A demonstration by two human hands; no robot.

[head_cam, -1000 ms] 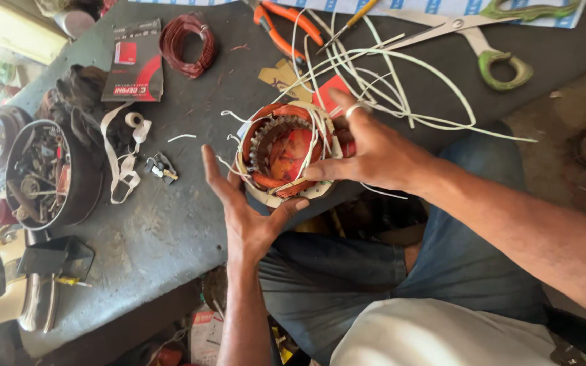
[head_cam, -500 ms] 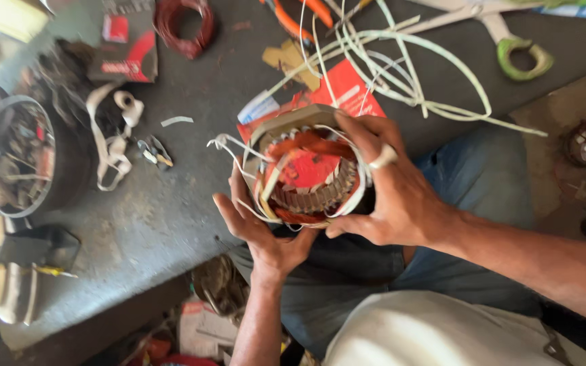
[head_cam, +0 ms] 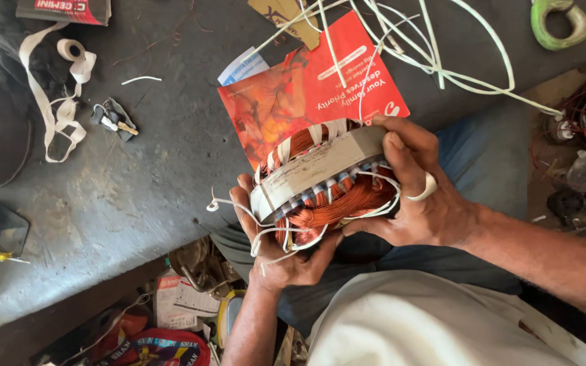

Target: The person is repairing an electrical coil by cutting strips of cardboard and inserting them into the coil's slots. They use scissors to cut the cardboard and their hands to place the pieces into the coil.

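Tipped over since half a second ago, the motor stator [head_cam: 323, 179] now shows its grey steel edge and the copper windings on both sides, where before its open bore faced the camera. Both hands have it clamped between them above the person's lap, just off the near edge of the grey workbench [head_cam: 123, 203]. One left hand [head_cam: 286, 251] cups it from below with fingers curled up around the lower winding; one right hand [head_cam: 418, 186] closes over the top and right side, thumb on the steel band, a white ring of sleeving on one finger. Several thin white lead wires trail from the windings on the left. On the bench lie one red leaflet [head_cam: 310, 91] just behind the stator, one small bunch of keys [head_cam: 111, 120], one roll of white cloth tape [head_cam: 70, 51] with its loose strip trailing, one tangle of white sleeving tubes [head_cam: 415, 41] and one green scissor handle [head_cam: 559, 22] at the far right. No container is clearly in view.
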